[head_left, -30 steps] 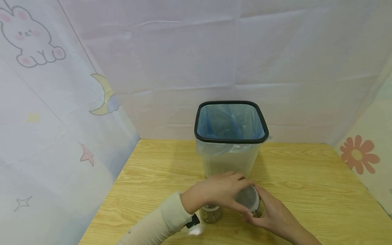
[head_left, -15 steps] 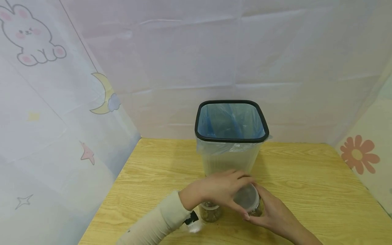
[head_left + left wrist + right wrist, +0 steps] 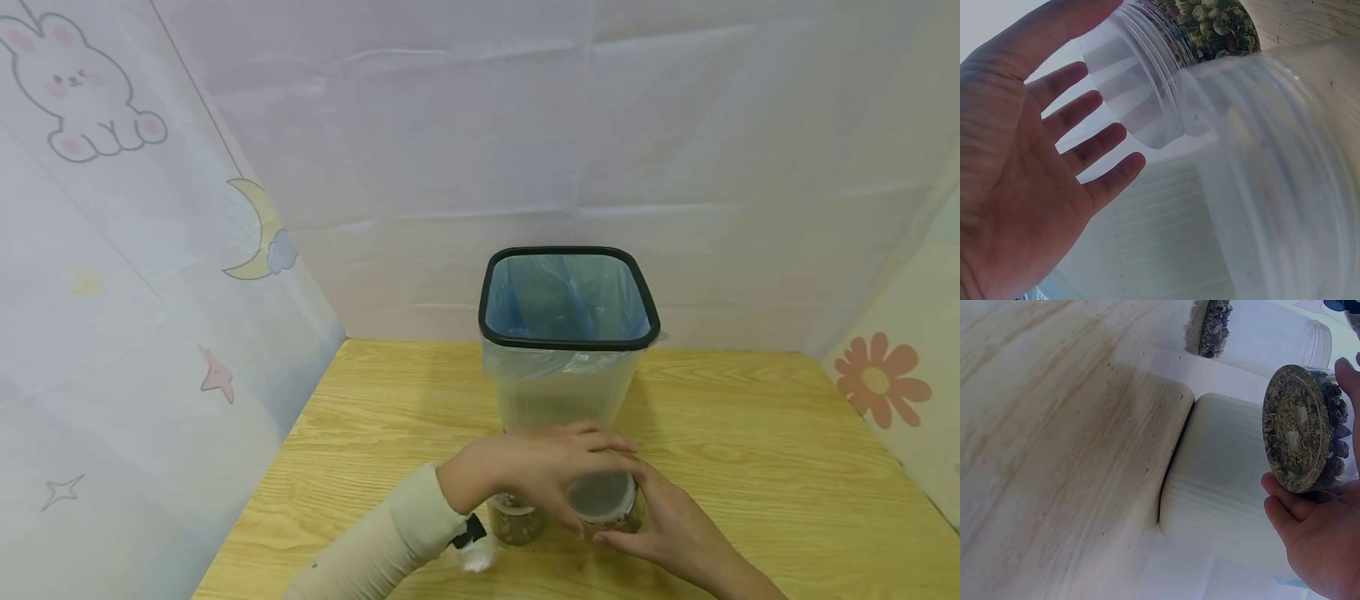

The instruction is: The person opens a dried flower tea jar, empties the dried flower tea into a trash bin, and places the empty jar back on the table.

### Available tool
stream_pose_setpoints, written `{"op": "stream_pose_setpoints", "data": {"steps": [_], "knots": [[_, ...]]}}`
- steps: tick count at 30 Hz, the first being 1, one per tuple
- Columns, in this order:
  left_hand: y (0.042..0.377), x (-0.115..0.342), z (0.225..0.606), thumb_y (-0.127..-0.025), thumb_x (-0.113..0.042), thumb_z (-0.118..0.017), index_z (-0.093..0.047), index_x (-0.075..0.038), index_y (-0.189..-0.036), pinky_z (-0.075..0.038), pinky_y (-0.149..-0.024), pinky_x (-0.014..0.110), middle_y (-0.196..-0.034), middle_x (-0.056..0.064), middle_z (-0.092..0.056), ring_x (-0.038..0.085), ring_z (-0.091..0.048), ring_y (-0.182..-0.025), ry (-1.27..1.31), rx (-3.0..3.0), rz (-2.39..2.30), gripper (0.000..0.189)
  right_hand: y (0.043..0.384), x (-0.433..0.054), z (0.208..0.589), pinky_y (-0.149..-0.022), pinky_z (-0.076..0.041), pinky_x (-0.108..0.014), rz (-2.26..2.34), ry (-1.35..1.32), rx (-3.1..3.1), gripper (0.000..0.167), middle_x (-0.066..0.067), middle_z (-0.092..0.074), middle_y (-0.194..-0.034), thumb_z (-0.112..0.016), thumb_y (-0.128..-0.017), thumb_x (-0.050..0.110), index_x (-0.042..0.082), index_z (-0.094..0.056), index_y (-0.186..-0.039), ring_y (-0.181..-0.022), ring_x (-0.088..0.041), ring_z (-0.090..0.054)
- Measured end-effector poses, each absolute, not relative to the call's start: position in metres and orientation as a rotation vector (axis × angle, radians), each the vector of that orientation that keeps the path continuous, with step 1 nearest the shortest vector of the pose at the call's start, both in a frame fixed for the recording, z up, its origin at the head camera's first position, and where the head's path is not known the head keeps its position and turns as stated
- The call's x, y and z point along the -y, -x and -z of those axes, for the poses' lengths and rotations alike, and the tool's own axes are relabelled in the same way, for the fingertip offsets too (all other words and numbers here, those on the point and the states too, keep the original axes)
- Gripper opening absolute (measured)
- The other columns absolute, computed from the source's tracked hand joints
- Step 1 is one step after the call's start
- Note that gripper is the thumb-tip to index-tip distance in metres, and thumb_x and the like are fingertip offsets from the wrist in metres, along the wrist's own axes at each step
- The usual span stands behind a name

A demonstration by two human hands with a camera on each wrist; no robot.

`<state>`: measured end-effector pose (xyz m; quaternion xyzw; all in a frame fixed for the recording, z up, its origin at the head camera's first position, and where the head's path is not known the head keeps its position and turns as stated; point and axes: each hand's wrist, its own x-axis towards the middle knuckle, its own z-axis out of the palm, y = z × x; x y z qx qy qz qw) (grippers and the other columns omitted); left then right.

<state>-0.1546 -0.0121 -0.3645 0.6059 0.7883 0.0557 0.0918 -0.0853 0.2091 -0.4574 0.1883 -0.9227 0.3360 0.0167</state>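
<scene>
My right hand holds a clear round jar packed with dried flowers and crumbled plant bits. Its base shows in the right wrist view, raised off the table. At the jar's top sits a translucent lid. My left hand arches over that lid, fingers long and spread along its far side, thumb at its near left. In the left wrist view these fingers are straight beside the lid. A second clear jar, with dried plant matter in its bottom, stands under my left wrist, partly hidden by it.
Behind the hands stands a white ribbed bin with a black rim and a clear bluish liner. The wood-grain table meets a pale printed cloth backdrop at the back and sides. A black strap hangs by my left cuff.
My left thumb has shifted left from the lid's near right edge, and the fingertips have moved right along its far side. My right hand keeps its hold on the jar.
</scene>
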Motion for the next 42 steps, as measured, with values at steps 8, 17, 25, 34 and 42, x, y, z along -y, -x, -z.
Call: {"op": "stream_pose_setpoints", "data": {"steps": [8,17,25,34,42], "knots": [[0.1539,0.0099,0.3659,-0.082,-0.04,-0.085,-0.037,-0.028,-0.158,-0.025,-0.117,0.016,-0.161,-0.006,-0.034,0.009,-0.029,-0.146,-1.8,-2.322,-0.168,0.09,0.0851,-0.2091,0.4576,-0.079,-0.061,-0.043,-1.057,-0.578,2.854,0.105,-0.023,-0.056,-0.142,-0.086,-0.07,0.062,0.005,-0.043,-0.147,-0.112,-0.035,-0.066],[0.1543,0.0079,0.369,-0.087,-0.043,-0.08,-0.043,-0.028,-0.154,-0.027,-0.113,0.012,-0.153,-0.007,-0.042,0.006,-0.035,-0.14,-1.792,-2.34,-0.199,0.078,0.0838,-0.2086,0.4608,-0.078,-0.06,-0.038,-1.044,-0.619,2.796,0.104,-0.017,-0.057,-0.143,-0.088,-0.071,0.056,0.007,-0.042,-0.149,-0.111,-0.03,-0.067],[0.1534,0.0063,0.3692,-0.087,-0.055,-0.075,-0.04,-0.026,-0.156,-0.032,-0.11,0.012,-0.148,-0.006,-0.046,0.008,-0.04,-0.134,-1.772,-2.406,-0.149,0.082,0.0839,-0.2095,0.4621,-0.077,-0.06,-0.035,-0.976,-0.64,2.795,0.106,-0.018,-0.056,-0.143,-0.084,-0.074,0.06,0.004,-0.039,-0.151,-0.11,-0.029,-0.067],[0.1494,0.0054,0.37,-0.088,-0.065,-0.068,-0.041,-0.03,-0.155,-0.042,-0.102,0.017,-0.143,-0.008,-0.05,0.009,-0.047,-0.127,-1.63,-2.544,-0.113,0.079,0.0848,-0.2088,0.4637,-0.08,-0.06,-0.036,-0.954,-0.661,2.751,0.1,-0.009,-0.059,-0.141,-0.086,-0.075,0.055,0.01,-0.04,-0.151,-0.11,-0.024,-0.068],[0.1468,0.006,0.3714,-0.086,-0.073,-0.063,-0.046,-0.032,-0.15,-0.049,-0.098,0.022,-0.145,-0.009,-0.05,0.01,-0.051,-0.127,-1.538,-2.611,-0.159,0.078,0.0856,-0.2091,0.4652,-0.076,-0.06,-0.032,-0.951,-0.689,2.71,0.105,-0.01,-0.058,-0.142,-0.086,-0.074,0.057,0.014,-0.037,-0.156,-0.105,-0.022,-0.068]]}}
